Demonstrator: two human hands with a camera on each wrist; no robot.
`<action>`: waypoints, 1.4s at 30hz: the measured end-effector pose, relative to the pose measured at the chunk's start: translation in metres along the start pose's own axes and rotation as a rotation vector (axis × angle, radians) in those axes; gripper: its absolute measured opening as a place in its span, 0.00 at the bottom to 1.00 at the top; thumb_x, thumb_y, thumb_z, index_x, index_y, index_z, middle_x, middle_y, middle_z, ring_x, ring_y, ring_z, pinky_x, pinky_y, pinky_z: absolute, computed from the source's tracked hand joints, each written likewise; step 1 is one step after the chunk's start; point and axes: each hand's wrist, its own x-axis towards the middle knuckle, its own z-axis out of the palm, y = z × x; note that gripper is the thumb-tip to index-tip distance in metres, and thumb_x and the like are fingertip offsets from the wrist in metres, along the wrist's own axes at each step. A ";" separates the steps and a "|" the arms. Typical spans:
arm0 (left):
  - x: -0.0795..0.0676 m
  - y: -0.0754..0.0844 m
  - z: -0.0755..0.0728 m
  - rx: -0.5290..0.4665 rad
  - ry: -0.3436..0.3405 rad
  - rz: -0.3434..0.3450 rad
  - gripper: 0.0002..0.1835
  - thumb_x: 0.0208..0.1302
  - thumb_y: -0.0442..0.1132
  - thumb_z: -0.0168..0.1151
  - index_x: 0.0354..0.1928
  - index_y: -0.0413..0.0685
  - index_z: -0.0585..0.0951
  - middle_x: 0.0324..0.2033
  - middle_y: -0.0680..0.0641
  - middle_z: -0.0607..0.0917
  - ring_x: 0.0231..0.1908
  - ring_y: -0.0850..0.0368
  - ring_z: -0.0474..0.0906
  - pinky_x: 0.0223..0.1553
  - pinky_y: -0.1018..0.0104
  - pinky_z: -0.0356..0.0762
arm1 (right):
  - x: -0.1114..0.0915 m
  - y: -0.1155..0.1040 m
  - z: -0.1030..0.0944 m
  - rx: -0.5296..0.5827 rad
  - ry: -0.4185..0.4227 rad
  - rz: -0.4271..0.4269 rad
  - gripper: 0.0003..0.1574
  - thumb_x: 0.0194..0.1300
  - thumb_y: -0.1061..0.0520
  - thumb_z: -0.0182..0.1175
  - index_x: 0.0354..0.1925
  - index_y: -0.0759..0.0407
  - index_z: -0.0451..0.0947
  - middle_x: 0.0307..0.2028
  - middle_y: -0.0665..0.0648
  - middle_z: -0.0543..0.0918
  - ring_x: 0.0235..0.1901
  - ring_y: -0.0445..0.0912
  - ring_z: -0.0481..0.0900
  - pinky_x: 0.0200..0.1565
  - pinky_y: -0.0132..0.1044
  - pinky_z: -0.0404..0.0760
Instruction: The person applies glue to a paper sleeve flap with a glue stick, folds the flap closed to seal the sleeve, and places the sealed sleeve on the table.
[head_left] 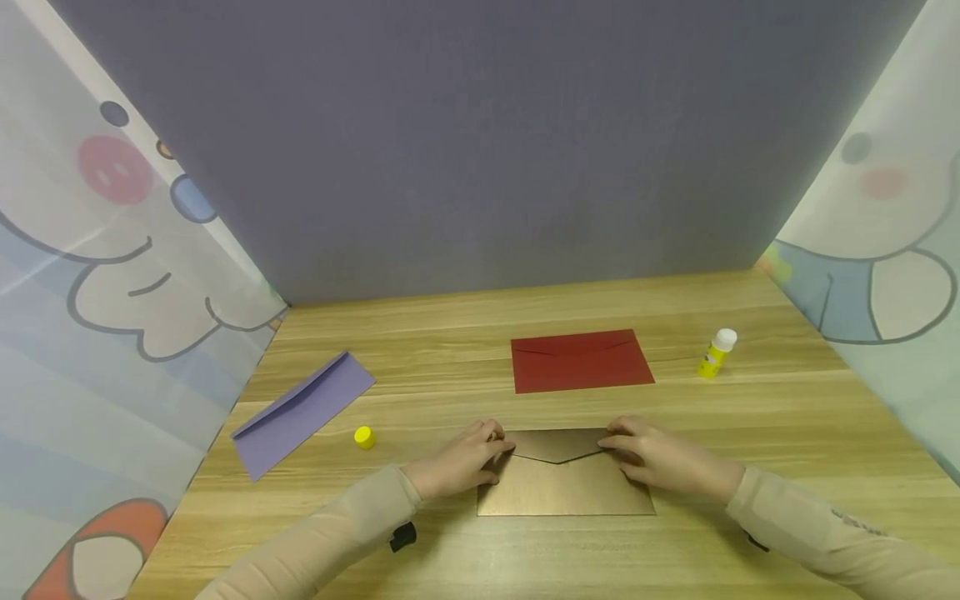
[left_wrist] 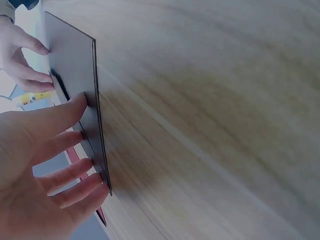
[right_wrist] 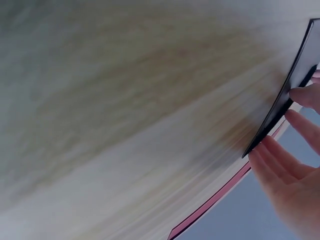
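Note:
A bronze-brown envelope point(head_left: 566, 492) lies on the table before the person, its pointed flap point(head_left: 557, 443) folded down over the body. At its left end, the left hand point(head_left: 467, 458) touches the flap and face with thumb and fingertips. The left wrist view shows that hand's thumb on the face and its other fingers point(left_wrist: 75, 192) spread along the far edge. Over at the right end, the right hand point(head_left: 663, 458) rests its fingertips on the flap's corner and the face. Whether the flap is stuck down cannot be seen.
Beyond the bronze envelope lies a red envelope point(head_left: 581, 367). A purple envelope point(head_left: 303, 417) sits at an angle on the left, with a small yellow cap point(head_left: 364, 437) near it. At the right is a yellow glue stick point(head_left: 716, 354) with a white top. A grey panel point(head_left: 510, 167) borders the table's back.

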 end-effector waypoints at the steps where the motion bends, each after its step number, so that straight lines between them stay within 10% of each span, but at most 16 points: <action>1: 0.000 0.000 0.000 0.002 -0.003 0.002 0.28 0.52 0.43 0.63 0.56 0.42 0.72 0.48 0.49 0.70 0.43 0.61 0.64 0.44 0.76 0.68 | 0.000 0.000 0.001 -0.011 0.009 -0.008 0.21 0.48 0.62 0.64 0.44 0.62 0.78 0.42 0.61 0.73 0.41 0.52 0.74 0.38 0.40 0.79; 23: 0.002 0.003 -0.004 0.045 -0.050 0.005 0.27 0.53 0.43 0.62 0.56 0.41 0.72 0.39 0.53 0.69 0.36 0.64 0.59 0.36 0.80 0.64 | 0.027 -0.013 0.007 -0.234 0.145 -0.152 0.16 0.42 0.59 0.67 0.33 0.63 0.79 0.34 0.57 0.77 0.34 0.48 0.76 0.38 0.39 0.78; 42: 0.002 0.004 -0.006 0.079 -0.038 0.012 0.27 0.52 0.43 0.63 0.55 0.42 0.73 0.40 0.53 0.69 0.37 0.64 0.61 0.37 0.79 0.65 | 0.050 -0.045 0.019 -0.068 -0.259 -0.099 0.33 0.64 0.46 0.47 0.60 0.65 0.62 0.61 0.60 0.64 0.60 0.52 0.61 0.57 0.46 0.65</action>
